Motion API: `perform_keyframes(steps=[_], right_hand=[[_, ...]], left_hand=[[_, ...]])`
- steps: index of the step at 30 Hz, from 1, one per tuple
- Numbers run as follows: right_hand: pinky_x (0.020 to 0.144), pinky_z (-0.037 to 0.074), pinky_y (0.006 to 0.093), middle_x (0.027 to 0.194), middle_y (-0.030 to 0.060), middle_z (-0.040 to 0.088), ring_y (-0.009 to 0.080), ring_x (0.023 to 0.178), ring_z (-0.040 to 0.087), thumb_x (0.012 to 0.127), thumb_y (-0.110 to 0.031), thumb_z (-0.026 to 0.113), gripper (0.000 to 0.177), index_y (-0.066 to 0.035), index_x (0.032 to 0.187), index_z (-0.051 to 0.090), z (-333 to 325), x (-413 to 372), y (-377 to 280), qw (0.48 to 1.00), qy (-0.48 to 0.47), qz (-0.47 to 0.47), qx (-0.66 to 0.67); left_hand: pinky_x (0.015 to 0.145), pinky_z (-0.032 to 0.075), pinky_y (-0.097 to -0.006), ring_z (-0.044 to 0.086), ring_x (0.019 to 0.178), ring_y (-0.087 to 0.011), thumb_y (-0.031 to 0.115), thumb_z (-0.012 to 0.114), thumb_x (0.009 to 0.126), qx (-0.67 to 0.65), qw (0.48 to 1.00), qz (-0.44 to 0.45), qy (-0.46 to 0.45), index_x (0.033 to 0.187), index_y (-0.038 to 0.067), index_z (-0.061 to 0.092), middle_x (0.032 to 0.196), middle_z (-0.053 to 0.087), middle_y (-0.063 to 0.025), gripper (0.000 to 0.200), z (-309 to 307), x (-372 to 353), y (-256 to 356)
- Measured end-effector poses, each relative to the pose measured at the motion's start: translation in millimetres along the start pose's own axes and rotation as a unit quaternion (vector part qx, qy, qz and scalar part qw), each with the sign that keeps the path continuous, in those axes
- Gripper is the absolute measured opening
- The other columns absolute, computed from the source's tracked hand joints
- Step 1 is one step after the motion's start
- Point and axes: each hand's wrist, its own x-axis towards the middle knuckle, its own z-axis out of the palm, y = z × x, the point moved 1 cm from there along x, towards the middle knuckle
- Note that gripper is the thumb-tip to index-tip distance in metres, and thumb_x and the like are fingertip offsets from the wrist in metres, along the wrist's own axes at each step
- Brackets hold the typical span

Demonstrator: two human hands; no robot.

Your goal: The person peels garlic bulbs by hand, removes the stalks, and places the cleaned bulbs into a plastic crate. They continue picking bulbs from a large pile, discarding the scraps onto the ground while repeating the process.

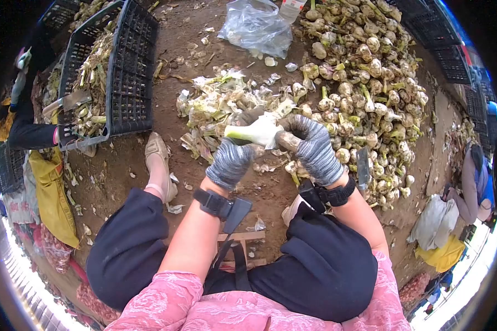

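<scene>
Head view: clock read from the garlic bulb [259, 132], twelve being straight ahead of the wearer; it sits between the two hands, above the ground and beyond the knees.
Bulb: stem stub toward nine o'clock, broader white end toward three, with a loose flap of skin hanging near six.
Left hand [233, 160]: gloved, fingers curled round the stub side, thumb underneath; a steady hold here should stop the bulb rolling.
Right hand [315, 146]: gloved, thumb and fingers pinching the broad end; best, I judge, to take only loose skin and leave the firm white layer whole.
Pull: probably cleaner along the stem's line than across it, with light thumb pressure, since papery layers may tear short.
Skin heap [212, 102]: just beyond, around ten to eleven; a handy spot for waste, provided the bulb stays clear of it.
Garlic pile [373, 102]: spreads from one to four o'clock, close by the right hand.
Flat blade [363, 165]: between three and four, lying against the pile near the right wrist; that forearm should swing wide of it.
Crate [133, 71]: ten o'clock, well apart, holding stalky scraps.
</scene>
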Motion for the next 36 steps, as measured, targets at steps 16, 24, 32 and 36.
perform_keyframes(steps=[16,24,32,36], right_hand=[[0.062,0.044,0.0206,0.078,0.0008,0.059,0.0063,0.071,0.052,0.078,-0.014,0.06,0.016,-0.002,0.089,0.057,-15,7,14,0.978,0.086,0.021,0.191],[0.072,0.045,0.0259,0.092,0.0077,0.058,0.0126,0.082,0.054,0.076,-0.015,0.061,0.031,0.001,0.102,0.054,-13,5,2,0.99,0.105,-0.082,0.053],[0.061,0.046,0.0249,0.083,0.0057,0.06,0.0107,0.069,0.055,0.074,-0.012,0.065,0.022,-0.002,0.092,0.058,8,1,1,0.971,0.056,-0.138,-0.188],[0.067,0.046,0.0247,0.086,0.0046,0.06,0.0102,0.078,0.055,0.08,-0.011,0.058,0.02,-0.002,0.098,0.057,11,1,8,0.976,0.041,0.03,0.21]], left_hand=[[0.089,0.042,-0.0326,0.052,0.103,-0.0219,0.016,0.076,0.058,-0.295,0.955,-0.031,-0.023,0.114,0.002,0.046,0.111,0.053,-0.0108,0.065,6,-6,5],[0.084,0.045,-0.0308,0.054,0.098,-0.0208,0.016,0.076,0.06,-0.281,0.959,-0.029,0.025,0.106,0.004,0.051,0.107,0.055,-0.0088,0.054,-6,-7,-2],[0.082,0.046,-0.0285,0.054,0.095,-0.0178,0.019,0.073,0.064,-0.189,0.98,0.058,0.032,0.101,0.006,0.052,0.107,0.053,-0.0074,0.044,15,-5,6],[0.083,0.046,-0.0298,0.054,0.096,-0.0175,0.016,0.069,0.069,-0.244,0.969,0.036,0.032,0.106,0.004,0.051,0.108,0.053,-0.0077,0.043,14,-5,6]])
